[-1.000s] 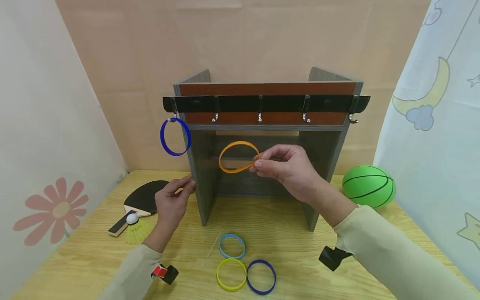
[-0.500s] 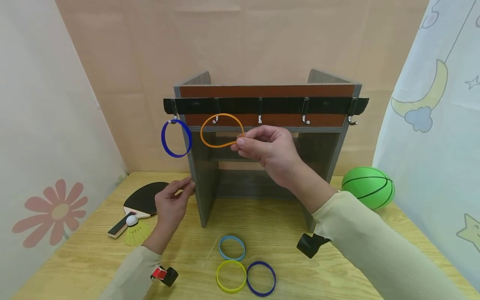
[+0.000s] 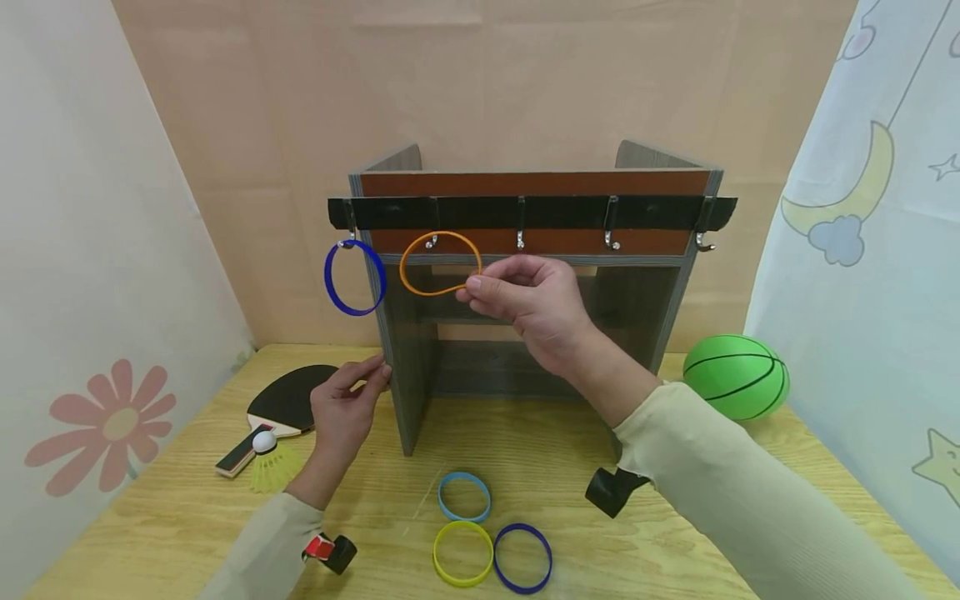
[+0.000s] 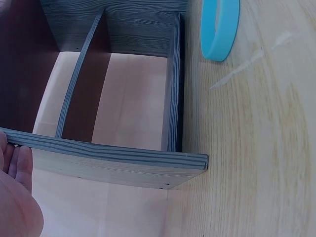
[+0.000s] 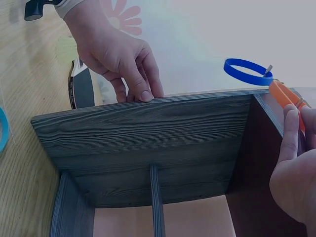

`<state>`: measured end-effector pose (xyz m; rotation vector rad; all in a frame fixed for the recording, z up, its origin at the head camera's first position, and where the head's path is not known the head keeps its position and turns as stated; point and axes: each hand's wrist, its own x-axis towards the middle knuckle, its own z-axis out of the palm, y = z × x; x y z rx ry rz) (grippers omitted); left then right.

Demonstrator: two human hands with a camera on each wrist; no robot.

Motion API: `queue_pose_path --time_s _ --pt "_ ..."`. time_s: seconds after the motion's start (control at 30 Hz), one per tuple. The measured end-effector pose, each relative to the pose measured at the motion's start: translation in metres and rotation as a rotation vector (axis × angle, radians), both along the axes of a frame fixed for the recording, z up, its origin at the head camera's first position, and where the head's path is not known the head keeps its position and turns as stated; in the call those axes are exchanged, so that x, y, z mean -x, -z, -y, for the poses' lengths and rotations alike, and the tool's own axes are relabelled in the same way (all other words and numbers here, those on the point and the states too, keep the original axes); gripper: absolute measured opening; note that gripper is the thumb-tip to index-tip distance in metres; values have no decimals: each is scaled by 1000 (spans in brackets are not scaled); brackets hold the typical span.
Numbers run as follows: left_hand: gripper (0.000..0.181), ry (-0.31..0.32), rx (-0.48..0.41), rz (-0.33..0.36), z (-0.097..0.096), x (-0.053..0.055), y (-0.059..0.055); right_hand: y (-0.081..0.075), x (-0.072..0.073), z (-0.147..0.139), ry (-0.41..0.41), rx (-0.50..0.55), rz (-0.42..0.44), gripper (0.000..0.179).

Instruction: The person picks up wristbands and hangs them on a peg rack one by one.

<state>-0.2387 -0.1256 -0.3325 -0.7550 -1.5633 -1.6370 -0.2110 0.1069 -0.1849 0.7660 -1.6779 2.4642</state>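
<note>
An orange wristband (image 3: 441,234) is pinched between the thumb and fingers of my right hand (image 3: 536,304). Its loop frames the second hook (image 3: 431,242) from the left in the head view; whether it touches the hook I cannot tell. From the leftmost hook (image 3: 347,243) hangs a dark blue wristband (image 3: 327,282). My left hand (image 3: 348,404) rests its bent fingertips against the outer side of the grey wooden shelf (image 3: 405,358), with no finger showing on the inner face in the right wrist view. A black hook rail (image 3: 476,212) runs across the shelf's front.
On the table (image 3: 360,517) before the shelf lie a light blue wristband (image 3: 442,497), a yellow wristband (image 3: 436,560) and a purple-blue wristband (image 3: 550,560). A table tennis bat (image 3: 288,396) and a shuttlecock (image 3: 274,467) lie left. A green ball (image 3: 737,377) stands right.
My right hand has carried the orange wristband up and left, from below the rail to the second hook, slowing lately. My left hand has stayed at the shelf's side.
</note>
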Motion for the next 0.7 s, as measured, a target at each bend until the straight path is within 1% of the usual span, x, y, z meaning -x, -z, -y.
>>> queue_pose_path --time_s 0.17,0.23,0.37,0.47,0.63,0.7 --pt "18 -1 4 5 1 0 1 3 1 1 29 -18 8 16" --pt "18 -8 10 11 1 0 1 4 1 1 37 -22 14 10" --pt "18 -20 20 16 1 0 1 8 3 0 38 -23 27 4" --pt "17 -15 23 14 1 0 -1 10 4 -2 36 -27 33 6" --pt "18 -16 18 4 0 -1 -2 14 4 -7 35 -44 35 13" --pt "18 -16 12 2 0 -2 -2 15 5 -8 39 -52 38 11"
